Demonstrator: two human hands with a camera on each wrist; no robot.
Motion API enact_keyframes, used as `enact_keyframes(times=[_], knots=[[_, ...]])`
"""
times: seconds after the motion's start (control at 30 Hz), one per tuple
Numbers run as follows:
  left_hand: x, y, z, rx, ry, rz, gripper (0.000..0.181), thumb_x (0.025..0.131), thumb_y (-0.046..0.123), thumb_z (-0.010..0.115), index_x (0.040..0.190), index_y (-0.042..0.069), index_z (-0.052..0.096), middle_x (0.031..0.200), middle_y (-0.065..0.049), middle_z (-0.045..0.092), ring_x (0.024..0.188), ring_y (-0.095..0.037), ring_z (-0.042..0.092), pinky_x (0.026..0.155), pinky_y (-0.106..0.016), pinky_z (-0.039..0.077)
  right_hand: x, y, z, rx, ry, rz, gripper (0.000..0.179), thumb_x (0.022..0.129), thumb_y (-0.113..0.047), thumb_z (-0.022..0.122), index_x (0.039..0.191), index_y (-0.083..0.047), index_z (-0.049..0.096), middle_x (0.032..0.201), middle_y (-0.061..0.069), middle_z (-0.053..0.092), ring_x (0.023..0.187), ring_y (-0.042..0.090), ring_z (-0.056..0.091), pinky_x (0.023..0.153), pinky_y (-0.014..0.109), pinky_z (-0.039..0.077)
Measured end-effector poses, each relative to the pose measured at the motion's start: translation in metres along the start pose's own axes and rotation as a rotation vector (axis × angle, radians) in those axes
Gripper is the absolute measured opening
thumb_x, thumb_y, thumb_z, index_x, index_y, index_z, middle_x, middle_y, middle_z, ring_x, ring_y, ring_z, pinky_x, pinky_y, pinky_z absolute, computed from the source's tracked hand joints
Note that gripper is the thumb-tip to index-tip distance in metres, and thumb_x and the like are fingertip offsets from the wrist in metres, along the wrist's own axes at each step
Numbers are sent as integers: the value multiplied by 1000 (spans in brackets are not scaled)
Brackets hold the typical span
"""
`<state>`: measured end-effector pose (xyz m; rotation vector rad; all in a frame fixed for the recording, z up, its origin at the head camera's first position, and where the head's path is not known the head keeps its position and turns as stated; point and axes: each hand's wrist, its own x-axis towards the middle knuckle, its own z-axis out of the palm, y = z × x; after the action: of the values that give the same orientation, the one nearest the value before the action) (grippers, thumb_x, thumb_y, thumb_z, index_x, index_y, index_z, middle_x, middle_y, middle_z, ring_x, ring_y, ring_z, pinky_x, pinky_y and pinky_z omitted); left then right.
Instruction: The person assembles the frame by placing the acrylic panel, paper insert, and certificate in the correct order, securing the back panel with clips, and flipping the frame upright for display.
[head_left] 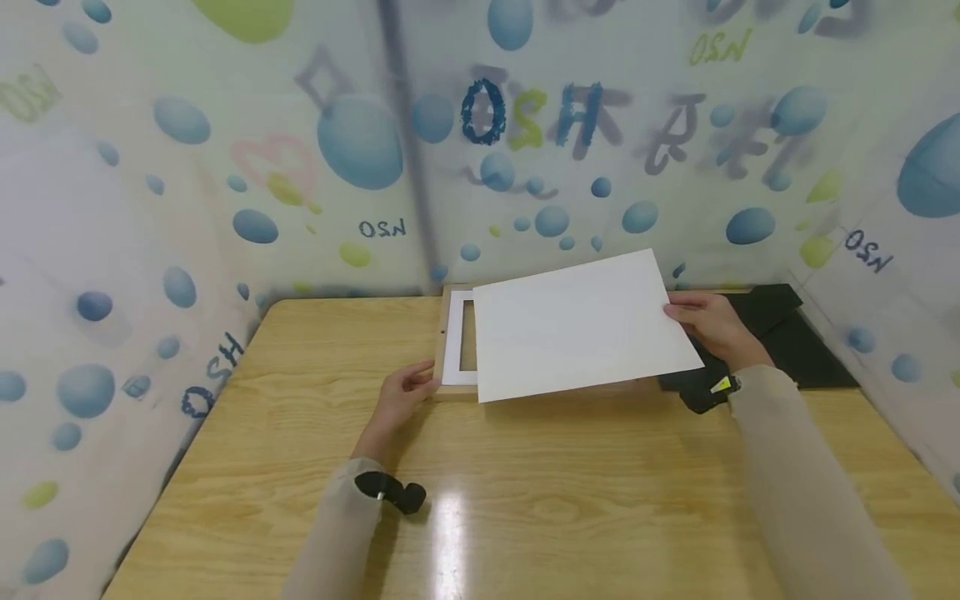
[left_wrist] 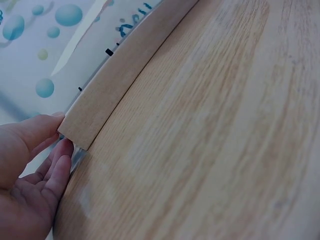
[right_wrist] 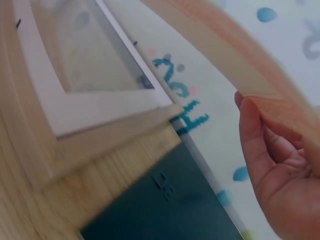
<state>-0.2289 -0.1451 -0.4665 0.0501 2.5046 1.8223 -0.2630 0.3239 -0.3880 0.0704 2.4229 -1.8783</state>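
Observation:
A wooden picture frame (head_left: 440,342) with a white mat (head_left: 452,350) lies face down or up, I cannot tell which, at the table's back. My left hand (head_left: 402,392) pinches its near left corner, thumb above and fingers below, as the left wrist view shows of the frame (left_wrist: 107,82). Over the frame, a sheet of white paper (head_left: 577,325) is held tilted, its right edge raised. My right hand (head_left: 708,321) pinches that edge. From below, the right wrist view shows an orange and cream print on the sheet (right_wrist: 220,45). The sheet hides much of the frame from the head view.
To the frame's right lies a black backing board (head_left: 813,350) with a folded flap (head_left: 765,307) and small fittings visible in the right wrist view. The wooden table (head_left: 562,500) meets a patterned curtain (head_left: 360,258) behind and at both sides.

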Motion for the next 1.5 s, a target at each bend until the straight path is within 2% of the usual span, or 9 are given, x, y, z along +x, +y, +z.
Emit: enact_keyframes(times=[0.13,0.3,0.37,0.57,0.77,0.93,1.2,1.33,1.5], knots=[[-1,0,-1,-3,2,8,39,85,7,65,122,-2,56,106,-25,59,90,-25,57,70,-22,46,8,-3,14,-5,15,5,62,88,-25,61,131,13,37,98,-9,54,80,1,55,69,16,48],[0,-1,-3,3,-7,27,40,85,7,65,123,-3,55,106,-25,59,92,-29,57,72,-24,46,17,-4,28,-21,38,43,61,89,-30,59,133,8,40,117,7,47,88,6,51,72,14,46],[1,-3,-3,9,-11,38,40,85,8,65,123,-3,55,106,-25,59,92,-29,58,73,-24,47,20,-4,32,-9,43,54,60,89,-29,59,134,6,39,118,7,47,90,6,51,72,14,46],[1,-6,-2,7,0,34,38,84,7,66,121,-2,57,103,-23,60,92,-27,58,72,-25,47,28,-1,42,30,41,79,58,89,-25,60,132,7,41,104,-3,51,85,3,53,73,15,46],[1,-4,-2,1,10,-9,39,84,7,66,121,1,58,103,-20,60,89,-25,57,70,-25,47,35,2,50,23,32,95,56,89,-25,60,132,6,42,109,2,50,85,4,54,78,17,46],[0,-3,-2,-9,5,-40,40,84,9,66,123,3,58,104,-19,59,89,-24,56,70,-26,47,39,4,56,25,22,89,53,90,-21,59,131,9,41,107,5,51,79,3,55,74,18,47],[-1,-1,-1,-7,0,-35,40,85,9,65,123,2,57,105,-19,59,90,-25,56,71,-25,47,40,10,58,-3,-15,142,55,92,-20,56,135,7,37,132,22,40,79,0,54,80,20,46],[-1,-2,-2,-9,6,-37,39,85,8,65,123,3,57,104,-19,59,88,-23,56,70,-25,47,40,13,58,-3,-18,155,56,92,-20,56,135,8,36,133,24,38,76,-3,55,79,19,47],[-1,-1,-2,5,8,-26,39,85,8,65,122,2,57,103,-19,60,87,-23,57,69,-24,47,42,14,59,-23,-18,164,57,91,-24,57,136,5,36,133,23,39,82,2,55,82,20,46]])
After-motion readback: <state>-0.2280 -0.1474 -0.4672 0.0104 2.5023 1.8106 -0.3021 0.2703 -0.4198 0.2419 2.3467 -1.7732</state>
